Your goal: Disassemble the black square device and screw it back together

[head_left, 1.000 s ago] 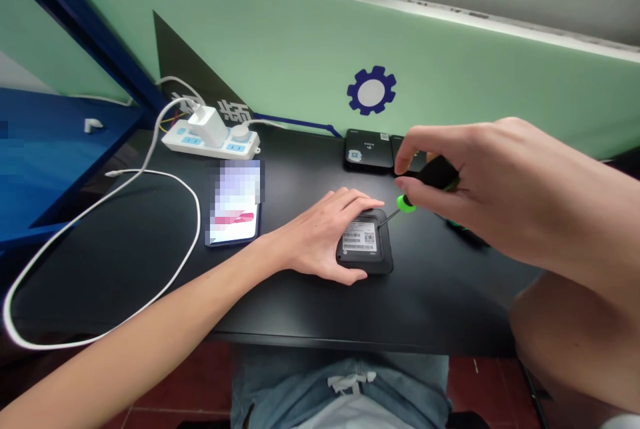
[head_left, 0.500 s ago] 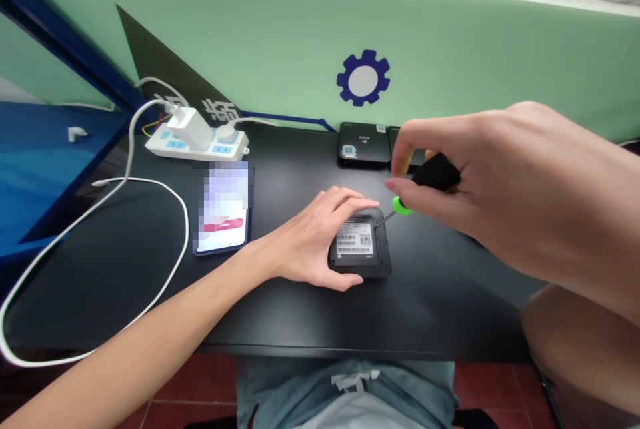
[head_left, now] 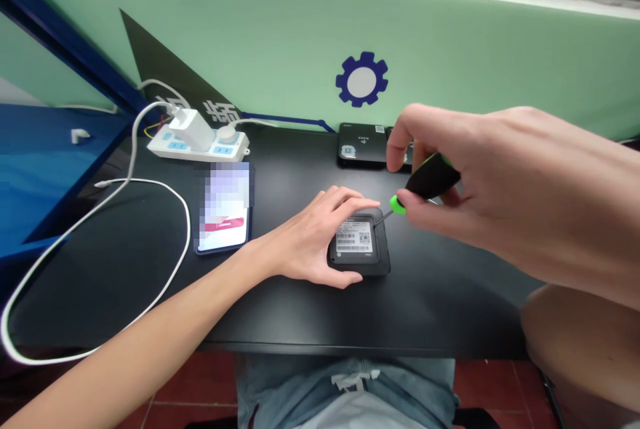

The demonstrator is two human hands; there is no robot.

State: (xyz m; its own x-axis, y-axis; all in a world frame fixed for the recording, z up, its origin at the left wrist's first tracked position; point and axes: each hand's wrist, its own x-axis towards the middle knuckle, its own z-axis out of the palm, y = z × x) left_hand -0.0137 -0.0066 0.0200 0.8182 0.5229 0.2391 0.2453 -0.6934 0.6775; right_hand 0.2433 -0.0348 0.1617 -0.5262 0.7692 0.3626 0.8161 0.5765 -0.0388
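A small black box-shaped device [head_left: 383, 259] lies on the desk, its white printed label [head_left: 353, 242] facing up. My left hand [head_left: 323, 235] grips it from the left, thumb along the near edge and fingers over the far edge. My right hand [head_left: 465, 175] holds a screwdriver [head_left: 431, 177] with a black and green handle. Its thin shaft slants down to the left, and the tip meets the device near the label's upper right corner. The index finger is bent above the handle; the other fingers are partly hidden behind it.
A phone [head_left: 225, 212] with a lit screen lies left of the device. Behind it, a white power strip [head_left: 200, 145] holds a charger [head_left: 190, 127], whose white cable [head_left: 187, 222] loops over the left side. Black boxes [head_left: 363, 145] rest by the green partition [head_left: 280, 49].
My right hand's fingers have shifted on the screwdriver handle, which looks turned, with more green showing. The tip stays at the same spot, and my left hand keeps its grip.
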